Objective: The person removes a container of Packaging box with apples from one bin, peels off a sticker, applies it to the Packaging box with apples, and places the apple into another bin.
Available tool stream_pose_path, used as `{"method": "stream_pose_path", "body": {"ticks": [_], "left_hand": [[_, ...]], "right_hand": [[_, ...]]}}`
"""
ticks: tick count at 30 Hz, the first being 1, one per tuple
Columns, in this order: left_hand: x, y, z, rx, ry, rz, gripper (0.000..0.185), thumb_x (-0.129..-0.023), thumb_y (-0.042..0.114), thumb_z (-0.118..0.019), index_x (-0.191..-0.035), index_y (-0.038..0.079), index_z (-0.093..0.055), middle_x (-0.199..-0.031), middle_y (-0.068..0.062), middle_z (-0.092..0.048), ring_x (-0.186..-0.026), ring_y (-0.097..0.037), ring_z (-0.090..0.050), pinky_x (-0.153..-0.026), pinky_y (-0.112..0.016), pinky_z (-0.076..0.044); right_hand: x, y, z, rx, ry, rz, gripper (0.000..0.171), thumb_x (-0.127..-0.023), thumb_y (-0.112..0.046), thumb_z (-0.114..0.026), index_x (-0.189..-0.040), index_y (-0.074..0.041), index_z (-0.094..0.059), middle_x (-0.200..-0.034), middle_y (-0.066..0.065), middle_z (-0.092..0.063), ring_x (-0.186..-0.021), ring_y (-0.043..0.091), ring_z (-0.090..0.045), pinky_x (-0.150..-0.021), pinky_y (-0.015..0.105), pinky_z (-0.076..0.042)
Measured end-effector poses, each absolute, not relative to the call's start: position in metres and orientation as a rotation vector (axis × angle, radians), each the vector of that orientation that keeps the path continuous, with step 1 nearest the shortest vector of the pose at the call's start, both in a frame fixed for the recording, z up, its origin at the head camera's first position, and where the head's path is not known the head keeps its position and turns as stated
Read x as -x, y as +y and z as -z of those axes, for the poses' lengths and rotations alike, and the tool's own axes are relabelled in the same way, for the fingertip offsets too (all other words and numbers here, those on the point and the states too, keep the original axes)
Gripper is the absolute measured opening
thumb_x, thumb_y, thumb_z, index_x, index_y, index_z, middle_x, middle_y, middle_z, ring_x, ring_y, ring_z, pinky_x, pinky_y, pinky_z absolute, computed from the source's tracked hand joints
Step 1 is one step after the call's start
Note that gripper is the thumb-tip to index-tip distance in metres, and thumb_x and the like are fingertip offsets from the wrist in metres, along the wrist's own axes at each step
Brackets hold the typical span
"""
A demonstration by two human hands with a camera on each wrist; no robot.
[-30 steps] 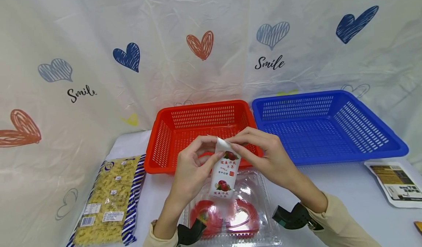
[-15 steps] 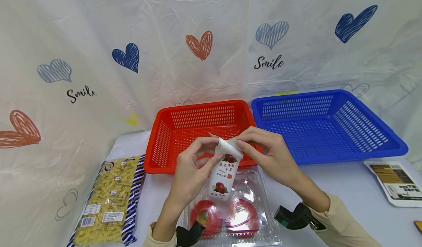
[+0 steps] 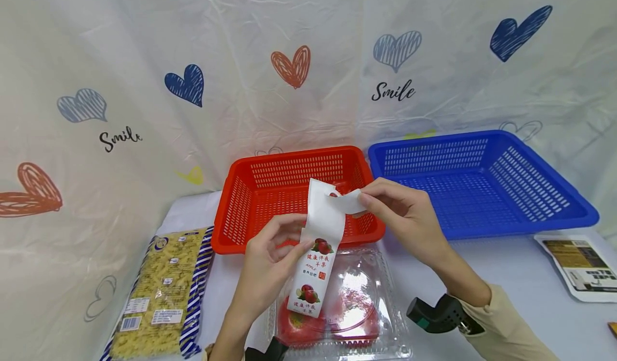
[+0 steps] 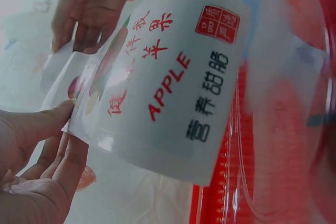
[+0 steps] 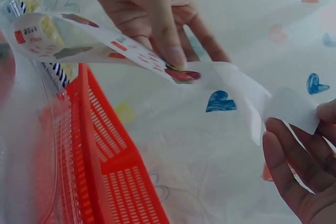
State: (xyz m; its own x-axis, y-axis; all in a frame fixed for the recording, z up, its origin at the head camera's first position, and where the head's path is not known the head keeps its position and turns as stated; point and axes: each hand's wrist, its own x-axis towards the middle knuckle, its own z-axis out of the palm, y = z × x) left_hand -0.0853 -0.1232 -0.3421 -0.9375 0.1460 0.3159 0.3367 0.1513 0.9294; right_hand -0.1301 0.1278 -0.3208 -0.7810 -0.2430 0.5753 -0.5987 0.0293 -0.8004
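Note:
A white label strip (image 3: pixel 315 275) printed with red apples hangs over a clear plastic box (image 3: pixel 385 296) that holds red apples (image 3: pixel 301 326). My left hand (image 3: pixel 272 259) pinches the strip's edge between thumb and fingers, near its middle. The strip's blank upper part stands up above that grip. My right hand (image 3: pixel 405 216), up to the right, pinches a narrow white piece that curls away from the strip's top. In the right wrist view this white piece (image 5: pixel 291 111) still meets the strip. In the left wrist view the printed face reads APPLE.
Behind the hands stands a red basket (image 3: pixel 294 163), with a blue basket (image 3: pixel 482 189) to its right. A bag of yellow pasta (image 3: pixel 159 286) lies at the left. A white flat packet (image 3: pixel 580 270) lies at the right, and an orange-brown corner (image 3: pixel 613 329) shows below it.
My right hand has drawn the white piece up and to the right, away from the strip's top. My left hand has come slightly down and left, and more blank strip shows above it.

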Motion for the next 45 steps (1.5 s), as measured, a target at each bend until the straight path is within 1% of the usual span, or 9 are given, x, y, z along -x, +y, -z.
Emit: {"method": "stream_pose_path", "body": {"ticks": [6, 13, 21, 26, 28, 32, 35, 39, 45], "left_hand": [[0.083, -0.134, 0.344, 0.454, -2.277, 1.865, 0.048, -0.088, -0.007, -0.079, -0.130, 0.012, -0.067, -0.118, -0.010, -0.069, -0.098, -0.022, -0.072, -0.085, -0.034, -0.062], [0.078, -0.158, 0.341, 0.405, -2.255, 1.769, 0.050, -0.086, -0.012, -0.079, -0.130, 0.008, -0.067, -0.116, -0.013, -0.069, -0.096, -0.023, -0.073, -0.080, -0.035, -0.063], [0.062, -0.204, 0.336, 0.279, -2.367, 1.628, 0.050, -0.086, -0.012, -0.078, -0.131, 0.003, -0.066, -0.116, -0.013, -0.066, -0.094, -0.014, -0.071, -0.078, -0.028, -0.063], [0.056, -0.224, 0.345, 0.173, -2.425, 1.613, 0.048, -0.085, -0.011, -0.079, -0.130, 0.000, -0.065, -0.112, -0.011, -0.066, -0.091, -0.014, -0.072, -0.077, -0.028, -0.063], [0.055, -0.230, 0.350, 0.163, -2.461, 1.610, 0.047, -0.086, -0.009, -0.080, -0.130, 0.001, -0.065, -0.114, -0.010, -0.067, -0.091, -0.015, -0.072, -0.078, -0.028, -0.063], [0.054, -0.244, 0.361, 0.202, -2.575, 1.633, 0.045, -0.086, -0.007, -0.080, -0.128, 0.002, -0.067, -0.119, -0.013, -0.067, -0.092, -0.015, -0.071, -0.077, -0.028, -0.063], [0.055, -0.256, 0.370, 0.275, -2.673, 1.706, 0.045, -0.087, -0.006, -0.080, -0.128, 0.000, -0.066, -0.122, -0.018, -0.067, -0.092, -0.016, -0.072, -0.078, -0.030, -0.063], [0.059, -0.270, 0.382, 0.359, -2.771, 1.783, 0.043, -0.088, -0.005, -0.079, -0.129, -0.004, -0.064, -0.122, -0.020, -0.065, -0.092, -0.015, -0.071, -0.079, -0.030, -0.062], [0.064, -0.281, 0.405, 0.434, -2.842, 1.733, 0.041, -0.089, -0.006, -0.077, -0.127, -0.009, -0.063, -0.117, -0.019, -0.066, -0.090, -0.010, -0.070, -0.078, -0.028, -0.061]], "right_hand": [[0.131, 0.129, 0.320, -0.854, -1.954, -1.924, 0.014, -0.098, 0.012, -0.061, -0.103, 0.006, -0.074, -0.099, 0.006, -0.074, -0.088, 0.017, -0.068, -0.081, 0.023, -0.058], [0.130, 0.131, 0.320, -0.826, -1.957, -1.920, 0.015, -0.098, 0.013, -0.061, -0.103, 0.006, -0.074, -0.099, 0.005, -0.074, -0.091, 0.016, -0.070, -0.082, 0.022, -0.058], [0.129, 0.135, 0.324, -0.829, -1.963, -1.942, 0.016, -0.098, 0.013, -0.060, -0.104, 0.006, -0.073, -0.099, 0.005, -0.074, -0.090, 0.016, -0.070, -0.081, 0.022, -0.059], [0.129, 0.138, 0.325, -0.819, -1.995, -1.927, 0.016, -0.099, 0.011, -0.060, -0.105, 0.005, -0.074, -0.099, 0.006, -0.073, -0.088, 0.016, -0.070, -0.081, 0.022, -0.059], [0.129, 0.140, 0.326, -0.808, -2.019, -1.914, 0.016, -0.099, 0.010, -0.061, -0.106, 0.004, -0.074, -0.100, 0.005, -0.073, -0.089, 0.016, -0.070, -0.082, 0.022, -0.059], [0.128, 0.142, 0.328, -0.802, -2.052, -1.904, 0.016, -0.100, 0.009, -0.061, -0.108, 0.004, -0.073, -0.101, 0.005, -0.072, -0.091, 0.017, -0.070, -0.083, 0.023, -0.059], [0.127, 0.143, 0.328, -0.799, -2.063, -1.899, 0.016, -0.100, 0.009, -0.061, -0.108, 0.004, -0.073, -0.101, 0.006, -0.072, -0.091, 0.017, -0.070, -0.083, 0.023, -0.059], [0.127, 0.145, 0.329, -0.798, -2.077, -1.892, 0.016, -0.100, 0.009, -0.061, -0.108, 0.003, -0.073, -0.100, 0.005, -0.072, -0.091, 0.017, -0.070, -0.083, 0.023, -0.059], [0.126, 0.146, 0.332, -0.807, -2.071, -1.900, 0.017, -0.100, 0.009, -0.061, -0.108, 0.003, -0.074, -0.099, 0.005, -0.072, -0.091, 0.017, -0.069, -0.082, 0.023, -0.059]]}}
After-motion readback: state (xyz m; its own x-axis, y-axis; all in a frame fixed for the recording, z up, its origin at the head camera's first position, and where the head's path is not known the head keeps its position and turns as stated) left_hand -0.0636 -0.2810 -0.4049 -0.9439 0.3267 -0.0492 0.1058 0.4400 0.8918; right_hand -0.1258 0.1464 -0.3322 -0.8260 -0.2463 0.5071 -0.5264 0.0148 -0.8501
